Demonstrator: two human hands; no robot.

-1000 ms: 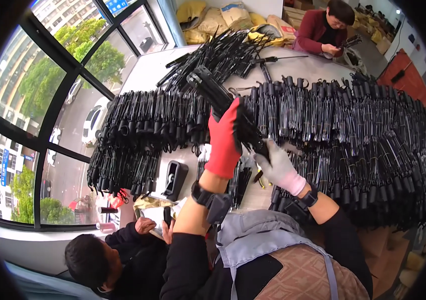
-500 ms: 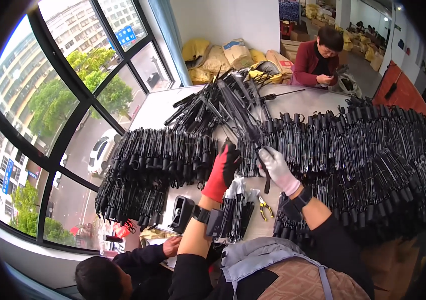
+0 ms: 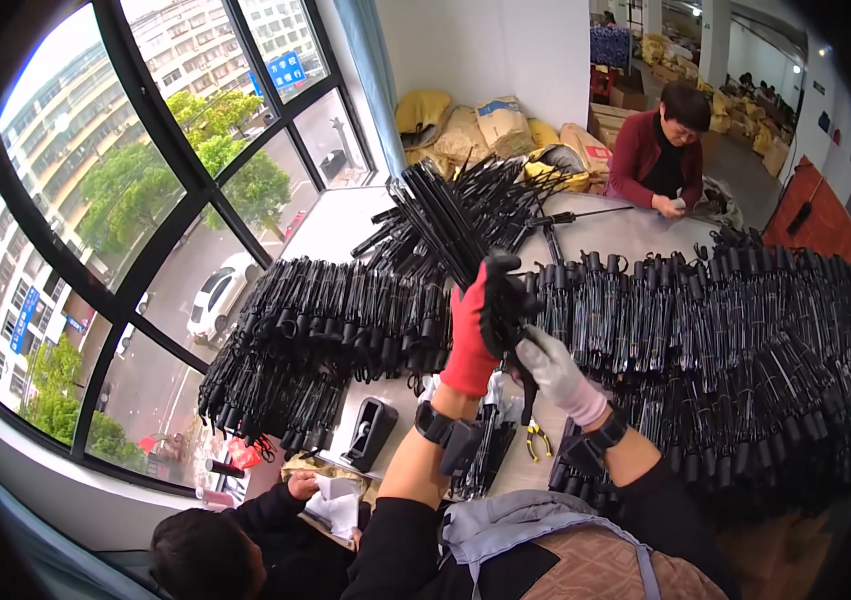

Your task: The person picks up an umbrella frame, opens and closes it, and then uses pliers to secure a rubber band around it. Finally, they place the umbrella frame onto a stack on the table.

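Note:
A black folding umbrella frame (image 3: pixel 438 222) points away from me and up to the left, its ribs bunched together. My left hand (image 3: pixel 476 325), in a red glove with a black palm, is closed around it just above the handle. Lower down, my right hand (image 3: pixel 558 375), in a whitish glove with a pink cuff, grips the handle end, where a black strap (image 3: pixel 529 398) hangs down. Beyond the hands lies a loose heap of similar frames (image 3: pixel 491 205). Rows of bundled frames stand to the left (image 3: pixel 346 310) and right (image 3: pixel 646 310).
A tape dispenser (image 3: pixel 371 432), yellow-handled pliers (image 3: pixel 538 440) and wrapped frames (image 3: pixel 489 450) lie on the near table. One person (image 3: pixel 211 555) sits at lower left with white paper; another (image 3: pixel 658 150) works at the far side. Sacks (image 3: pixel 466 130) lie behind, windows (image 3: pixel 196 190) at left.
My left hand has moved from beside the umbrella frame to close around it. The frame's ribs look more gathered and tilt further left. The person at lower left now handles white paper.

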